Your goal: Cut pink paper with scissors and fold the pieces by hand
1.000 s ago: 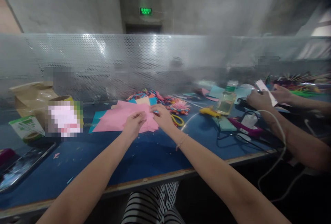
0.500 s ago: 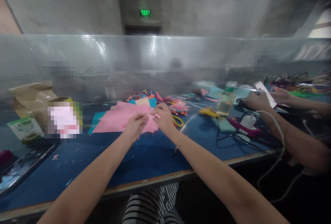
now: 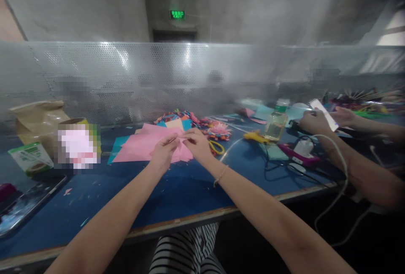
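Observation:
Over a pile of pink paper sheets (image 3: 136, 143) my two hands meet, fingertips nearly touching. My left hand (image 3: 165, 149) is closed in a pinch on a small piece of pink paper (image 3: 179, 141). From the other side my right hand (image 3: 198, 144) pinches the same piece. Its exact shape is hard to make out against the pink sheets behind. A teal sheet (image 3: 117, 149) sticks out from under the pile at the left. Scissors with yellow handles (image 3: 217, 148) lie just beyond my right wrist, partly hidden by it.
Colourful paper flowers (image 3: 219, 131) lie behind the pile. Left are a smartphone (image 3: 30, 206), a green-white packet (image 3: 31, 158) and a paper bag (image 3: 39, 120). Right are a yellow glue gun (image 3: 256, 137), a bottle (image 3: 276, 124), a power strip (image 3: 299, 155) with cables, and another person's hands (image 3: 316, 121).
My fingertips have drawn closer together and shifted slightly left and up; the small pink piece that showed at my right fingers is now mostly hidden between both hands.

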### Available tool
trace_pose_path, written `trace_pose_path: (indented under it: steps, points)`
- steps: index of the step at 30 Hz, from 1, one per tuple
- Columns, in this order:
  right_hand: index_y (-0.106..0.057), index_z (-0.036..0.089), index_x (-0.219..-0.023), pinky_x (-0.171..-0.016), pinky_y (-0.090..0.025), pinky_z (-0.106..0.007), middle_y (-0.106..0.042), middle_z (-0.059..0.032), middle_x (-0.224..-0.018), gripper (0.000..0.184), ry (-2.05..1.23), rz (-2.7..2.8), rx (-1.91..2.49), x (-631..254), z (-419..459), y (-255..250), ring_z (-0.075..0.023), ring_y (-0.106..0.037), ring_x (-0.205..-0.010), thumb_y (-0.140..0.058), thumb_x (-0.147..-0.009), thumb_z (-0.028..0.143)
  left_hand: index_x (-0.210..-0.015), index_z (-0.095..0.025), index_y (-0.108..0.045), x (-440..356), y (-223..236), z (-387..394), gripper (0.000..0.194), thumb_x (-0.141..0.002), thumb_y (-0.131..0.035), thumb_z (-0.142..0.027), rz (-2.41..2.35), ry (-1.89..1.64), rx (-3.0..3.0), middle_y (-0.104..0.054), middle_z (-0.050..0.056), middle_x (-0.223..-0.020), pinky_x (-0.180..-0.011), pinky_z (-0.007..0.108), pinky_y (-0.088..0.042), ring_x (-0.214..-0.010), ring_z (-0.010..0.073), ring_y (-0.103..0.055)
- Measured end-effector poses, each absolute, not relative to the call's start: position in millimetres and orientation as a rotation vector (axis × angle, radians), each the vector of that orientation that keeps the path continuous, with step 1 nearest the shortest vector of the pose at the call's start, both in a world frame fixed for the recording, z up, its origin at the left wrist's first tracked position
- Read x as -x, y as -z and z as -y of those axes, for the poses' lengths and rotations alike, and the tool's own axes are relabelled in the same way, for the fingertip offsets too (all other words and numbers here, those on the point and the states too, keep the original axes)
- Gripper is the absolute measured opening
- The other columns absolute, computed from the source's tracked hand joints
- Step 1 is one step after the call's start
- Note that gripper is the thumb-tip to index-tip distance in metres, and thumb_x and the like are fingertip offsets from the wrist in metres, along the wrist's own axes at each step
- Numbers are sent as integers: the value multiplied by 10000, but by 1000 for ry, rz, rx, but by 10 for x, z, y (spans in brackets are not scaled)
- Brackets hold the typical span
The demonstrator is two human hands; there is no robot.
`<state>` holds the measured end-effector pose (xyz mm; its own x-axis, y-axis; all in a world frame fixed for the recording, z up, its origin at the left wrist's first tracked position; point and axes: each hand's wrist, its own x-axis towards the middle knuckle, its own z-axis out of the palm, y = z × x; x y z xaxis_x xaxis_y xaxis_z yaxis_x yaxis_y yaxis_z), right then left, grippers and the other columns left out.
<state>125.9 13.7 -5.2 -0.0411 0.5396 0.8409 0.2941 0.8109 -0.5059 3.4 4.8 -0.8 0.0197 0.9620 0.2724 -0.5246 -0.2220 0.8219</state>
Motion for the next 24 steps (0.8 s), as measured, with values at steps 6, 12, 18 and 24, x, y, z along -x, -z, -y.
trace_pose_path:
  steps: [6, 12, 18, 24]
  points:
    - [-635, 201, -720, -727, -436, -263, -550, -20, -801, 194, -308, 1634, 698, -1253, -173, 66, -116, -531, -788, -497, -640, 91, -695, -150, -651, -32, 31, -75, 252, -450, -706, -174, -651, -1539, -1053, -623, 6, -655, -702, 261, -384, -614, 82, -519]
    - [-624, 199, -718, -732, -434, -265, -544, -22, -795, 188, -353, 1642, 671, -1261, -180, 55, -121, -521, -807, -498, -636, 86, -706, -151, -659, -38, 23, -52, 221, -491, -696, -184, -595, -1484, -1050, -624, 11, -677, -704, 234, -384, -634, 67, -514]
    - [-612, 186, -700, -652, -441, -245, -496, -21, -781, 203, -309, 1656, 693, -1250, -195, 73, -117, -501, -757, -496, -594, 56, -701, -149, -654, -47, 36, -62, 220, -490, -696, -192, -622, -1487, -1037, -599, -9, -618, -672, 220, -391, -580, 46, -487]
    - [-606, 186, -680, -620, -440, -239, -508, -10, -718, 208, -333, 1664, 695, -1242, -187, 55, -117, -501, -716, -480, -589, 48, -664, -139, -650, -48, 30, -61, 197, -480, -699, -190, -659, -1495, -1028, -574, -13, -566, -637, 217, -393, -561, 50, -478]
